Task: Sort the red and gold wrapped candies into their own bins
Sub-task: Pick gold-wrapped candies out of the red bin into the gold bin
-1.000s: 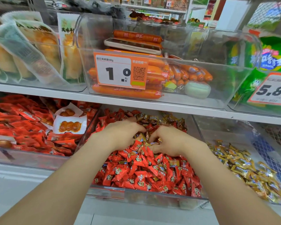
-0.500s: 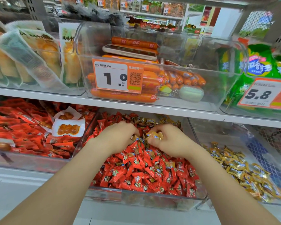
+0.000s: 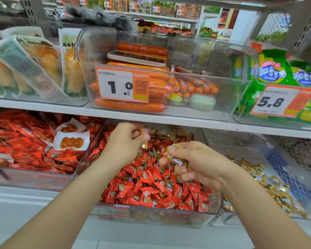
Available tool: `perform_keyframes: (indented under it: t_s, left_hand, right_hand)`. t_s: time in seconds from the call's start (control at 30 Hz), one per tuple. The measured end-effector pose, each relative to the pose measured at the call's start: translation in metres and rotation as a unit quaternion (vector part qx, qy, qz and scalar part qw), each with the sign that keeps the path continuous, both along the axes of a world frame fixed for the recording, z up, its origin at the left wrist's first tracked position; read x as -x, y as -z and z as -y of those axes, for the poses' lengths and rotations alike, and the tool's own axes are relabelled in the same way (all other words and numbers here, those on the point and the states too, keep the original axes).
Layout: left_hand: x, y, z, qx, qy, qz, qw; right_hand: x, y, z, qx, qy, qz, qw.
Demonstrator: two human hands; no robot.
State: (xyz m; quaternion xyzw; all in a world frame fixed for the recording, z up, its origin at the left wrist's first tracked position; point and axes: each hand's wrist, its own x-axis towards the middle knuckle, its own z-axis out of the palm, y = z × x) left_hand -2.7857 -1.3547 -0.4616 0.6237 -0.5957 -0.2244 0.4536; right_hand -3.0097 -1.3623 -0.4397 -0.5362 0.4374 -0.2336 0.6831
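Over the middle bin (image 3: pixel 151 213): both hands are held above the candy pile, apart from each other.
Left fingers (image 3: pixel 145 138): curled; a small bunch of gold candies (image 3: pixel 139 133) is pinched against the thumb. Count cannot be told.
Right fingers (image 3: pixel 174 150): curled; a gold candy with blue print (image 3: pixel 177 159) is pinched between thumb and forefinger.
Left hand (image 3: pixel 123 148): raised at the back-left of the middle bin, just under the shelf edge (image 3: pixel 187 121).
Right hand (image 3: pixel 199 164): held lower, toward the bin's right side, palm turned inward.
Red candies (image 3: pixel 151 189): piled across the front and centre of the middle bin.
Loose gold candies (image 3: pixel 171 133): mixed in along the middle bin's back edge; a few are seen among the red ones near the hands.
Right bin (image 3: pixel 258 221): sorted gold candies (image 3: pixel 258 175) are heaped from its back-left toward its front-right corner.
Left bin (image 3: pixel 34 178): filled with red snack packets (image 3: pixel 22 141); two white packs (image 3: pixel 71 141) lie near its right edge.
Upper shelf: a clear bin of orange sausages (image 3: pixel 158 87) is set above the middle bin, with a phone (image 3: pixel 136 58) laid on top and a 1.0 price tag (image 3: pixel 122 85) on its front.
Upper shelf, right end: green bags (image 3: pixel 276 72) are stacked behind a 5.8 price tag (image 3: pixel 280 101).
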Motion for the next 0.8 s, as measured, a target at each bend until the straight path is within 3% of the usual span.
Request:
perform_keyframes:
  t_s: [0.13,0.23,0.37,0.43,0.53,0.67,0.8]
  left_hand:
    - [0.021,0.0,-0.027,-0.058,0.027,-0.192,0.979]
    - [0.045,-0.008,-0.04,-0.119,0.074,-0.304,0.942]
    - [0.099,-0.021,-0.057,-0.179,0.143,-0.353,0.907]
    - [0.134,-0.025,-0.064,-0.182,0.185,-0.325,0.909]
    - [0.188,-0.026,-0.056,-0.109,0.191,-0.195,0.956]
    - [0.257,-0.017,-0.022,-0.013,0.13,-0.05,0.99]
    - [0.295,0.004,0.008,-0.072,0.151,0.051,0.985]
  right_hand:
    - [0.028,-0.012,-0.014,-0.034,0.043,0.036,0.998]
    - [0.065,-0.015,-0.019,-0.032,0.097,0.056,0.993]
    - [0.119,0.0,-0.015,0.026,0.257,0.001,0.966]
    - [0.145,0.008,-0.013,0.047,0.338,-0.014,0.94]
    - [0.182,0.026,-0.007,0.081,0.388,-0.074,0.915]
    - [0.221,0.044,-0.005,0.091,0.34,-0.1,0.931]
    - [0.245,0.044,-0.018,0.138,0.292,-0.144,0.935]
